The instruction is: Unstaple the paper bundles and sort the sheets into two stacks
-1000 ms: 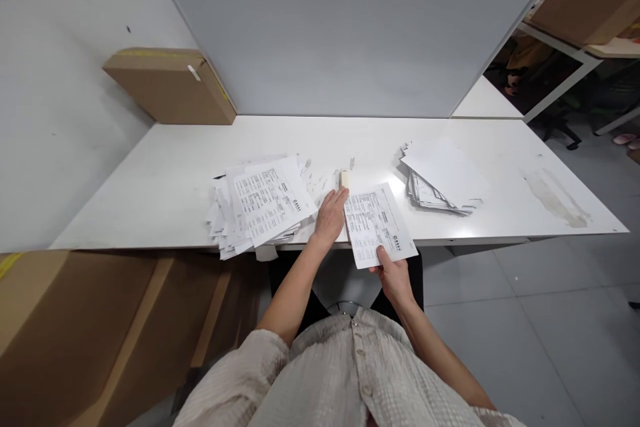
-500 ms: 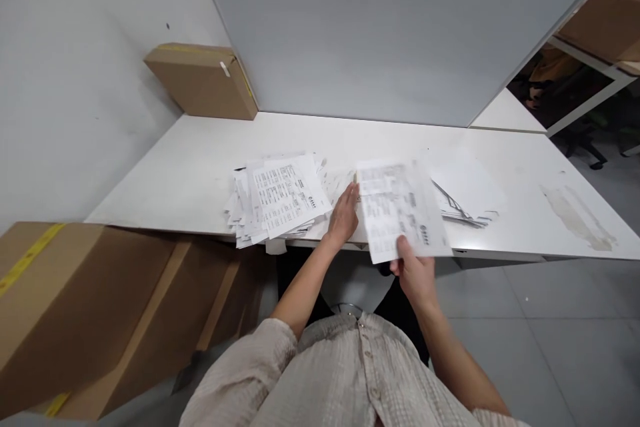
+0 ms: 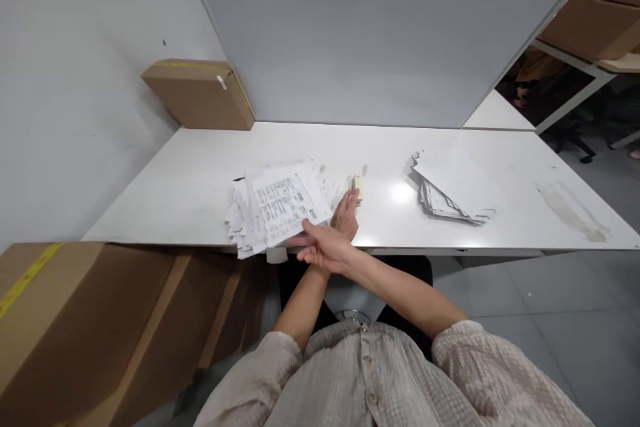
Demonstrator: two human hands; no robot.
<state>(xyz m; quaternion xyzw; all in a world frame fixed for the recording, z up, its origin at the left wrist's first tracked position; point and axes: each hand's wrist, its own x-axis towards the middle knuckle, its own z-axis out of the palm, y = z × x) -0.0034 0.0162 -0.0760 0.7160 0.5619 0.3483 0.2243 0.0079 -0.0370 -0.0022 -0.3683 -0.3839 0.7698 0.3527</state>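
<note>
My left hand (image 3: pixel 345 217) rests near the table's front edge, its fingers closed on a small cream stapler (image 3: pixel 358 188). Crossing over my left wrist, my right hand (image 3: pixel 325 247) reaches to a messy pile of printed papers (image 3: pixel 245 213). Its thumb lies on the near right corner of the top printed sheet (image 3: pixel 287 197), with fingers under the edge. That sheet still lies on the pile. To the right, a second stack of papers (image 3: pixel 455 180) has a blank white side up and its sheets fanned.
A flat cardboard box (image 3: pixel 200 97) leans in the back left corner of the white table (image 3: pixel 390 147), against the grey panel (image 3: pixel 350 33). Large cartons (image 3: pixel 75 320) stand at the lower left. More boxes (image 3: pixel 595 20) sit on another table at the right.
My right hand has swung left from mid-table to the left pile. The printed sheet it held is out of the hand. My left hand stays by the stapler, which now shows more.
</note>
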